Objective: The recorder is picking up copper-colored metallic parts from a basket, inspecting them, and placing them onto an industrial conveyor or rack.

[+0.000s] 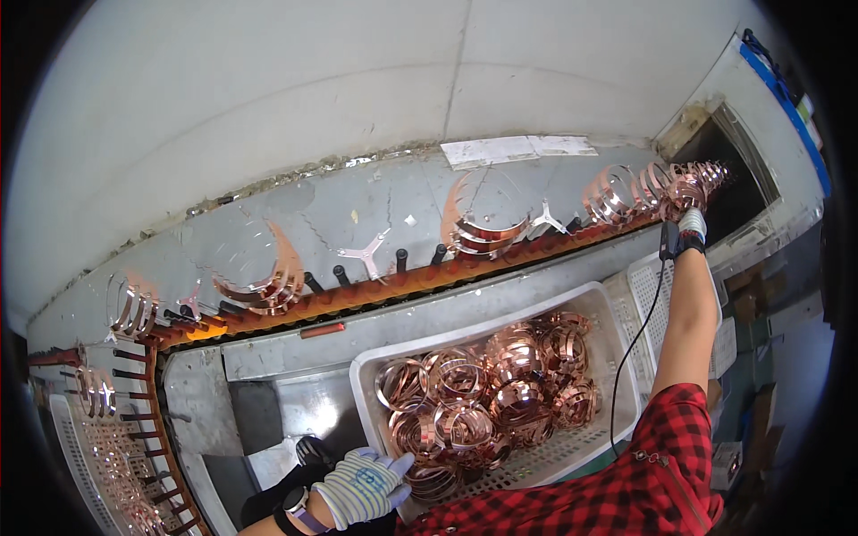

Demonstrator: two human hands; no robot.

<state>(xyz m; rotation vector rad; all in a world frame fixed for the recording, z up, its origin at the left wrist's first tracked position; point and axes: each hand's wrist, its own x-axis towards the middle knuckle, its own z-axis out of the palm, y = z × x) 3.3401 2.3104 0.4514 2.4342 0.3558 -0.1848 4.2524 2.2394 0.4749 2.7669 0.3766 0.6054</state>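
Note:
My right hand (693, 223), in a striped glove, reaches far out to the right beside a dark wall opening. It grips a bunch of shiny copper rings (686, 191); its fingertips are hidden among them. More ring-laden holders (611, 195) stand just left of it on the conveyor. My left hand (365, 487), in a striped glove and empty, is low down by the near left corner of a white plastic basket (617, 357). Its fingers are stretched out and apart. Many loose copper rings (460, 375) lie heaped in that basket.
A conveyor (375, 290) with upright black pegs runs along the wall and bends toward me at left. It carries white three-armed holders (365, 254) and hanging rings (483, 234). Another ring-filled basket (80, 456) stands at left. A black cable (636, 344) hangs by my right arm.

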